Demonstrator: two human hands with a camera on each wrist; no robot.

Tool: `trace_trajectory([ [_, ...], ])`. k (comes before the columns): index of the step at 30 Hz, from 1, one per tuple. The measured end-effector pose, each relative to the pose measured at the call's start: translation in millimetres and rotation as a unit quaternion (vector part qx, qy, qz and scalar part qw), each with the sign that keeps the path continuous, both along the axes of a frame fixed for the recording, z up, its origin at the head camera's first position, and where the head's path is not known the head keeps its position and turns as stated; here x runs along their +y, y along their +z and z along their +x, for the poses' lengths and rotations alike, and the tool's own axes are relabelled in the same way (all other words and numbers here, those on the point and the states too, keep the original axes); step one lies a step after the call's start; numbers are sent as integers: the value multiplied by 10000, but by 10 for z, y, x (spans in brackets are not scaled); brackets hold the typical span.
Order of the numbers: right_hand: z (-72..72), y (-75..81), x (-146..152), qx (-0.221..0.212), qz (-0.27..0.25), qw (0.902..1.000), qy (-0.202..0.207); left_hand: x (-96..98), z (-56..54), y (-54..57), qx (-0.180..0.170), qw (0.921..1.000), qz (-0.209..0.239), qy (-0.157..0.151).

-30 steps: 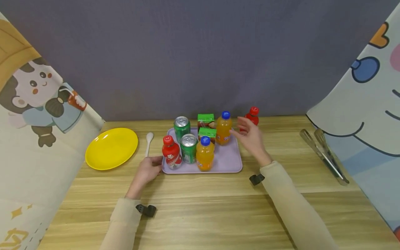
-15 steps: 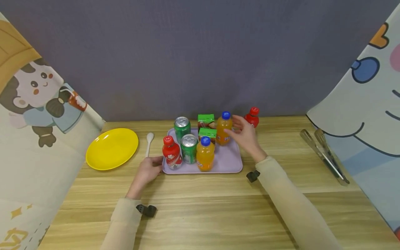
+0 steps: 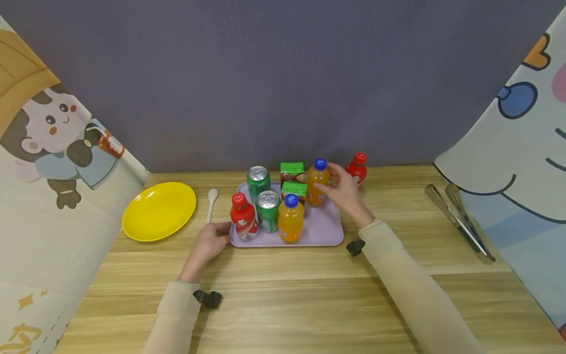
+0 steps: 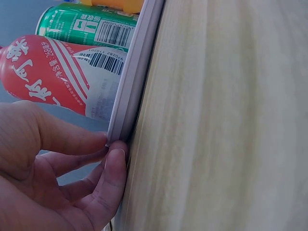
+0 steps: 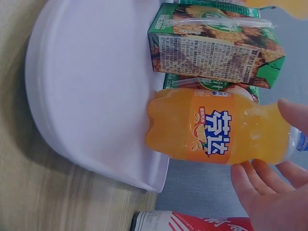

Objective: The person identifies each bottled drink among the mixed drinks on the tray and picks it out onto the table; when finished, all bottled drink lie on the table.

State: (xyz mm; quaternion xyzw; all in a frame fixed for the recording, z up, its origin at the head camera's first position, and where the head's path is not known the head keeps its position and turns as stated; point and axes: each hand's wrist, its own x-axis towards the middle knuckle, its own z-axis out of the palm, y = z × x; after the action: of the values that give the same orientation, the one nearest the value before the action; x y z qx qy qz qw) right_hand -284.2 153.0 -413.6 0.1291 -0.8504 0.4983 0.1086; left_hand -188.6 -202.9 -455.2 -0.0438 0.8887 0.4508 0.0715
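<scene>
Since the earlier frame your right hand (image 3: 342, 191) has slid leftward and now sits right at the far orange bottle (image 3: 316, 183), fingers spread and relaxed around its shoulder, not yet closed; the wrist view shows the fingertips (image 5: 250, 180) just beside the bottle's side, and whether they touch cannot be told. That bottle stands upright at the far right corner of the lilac tray (image 3: 325, 228), with two green juice cartons (image 3: 293, 180) just to its left. A red bottle (image 3: 357, 168) stands off the tray, right behind your right hand. Your left hand (image 3: 211, 242) has not moved: thumb and fingers pinch the tray's near left corner (image 4: 126, 113), beside another red bottle (image 3: 242, 215). Two green cans (image 3: 263, 196) and a nearer orange bottle (image 3: 290, 218) stand between your hands.
</scene>
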Motion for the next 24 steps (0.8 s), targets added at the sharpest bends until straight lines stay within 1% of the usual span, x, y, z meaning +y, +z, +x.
trace_trajectory([
  [4, -16, -9, -17, -13, 27, 10000, 17, -1, 4, 6, -50, 10000, 20, -5],
  [10, -31, -25, -35, 111, 189, 9998, -29, 4, 5, 15, -58, 10000, 17, 27],
  [18, -60, -71, -47, 194, 288, 9993, -112, 0, -3, 1, -36, 10000, 33, -31],
  [24, -74, -80, -52, 230, 281, 9993, -103, -5, -14, -9, -40, 10000, 38, -10],
])
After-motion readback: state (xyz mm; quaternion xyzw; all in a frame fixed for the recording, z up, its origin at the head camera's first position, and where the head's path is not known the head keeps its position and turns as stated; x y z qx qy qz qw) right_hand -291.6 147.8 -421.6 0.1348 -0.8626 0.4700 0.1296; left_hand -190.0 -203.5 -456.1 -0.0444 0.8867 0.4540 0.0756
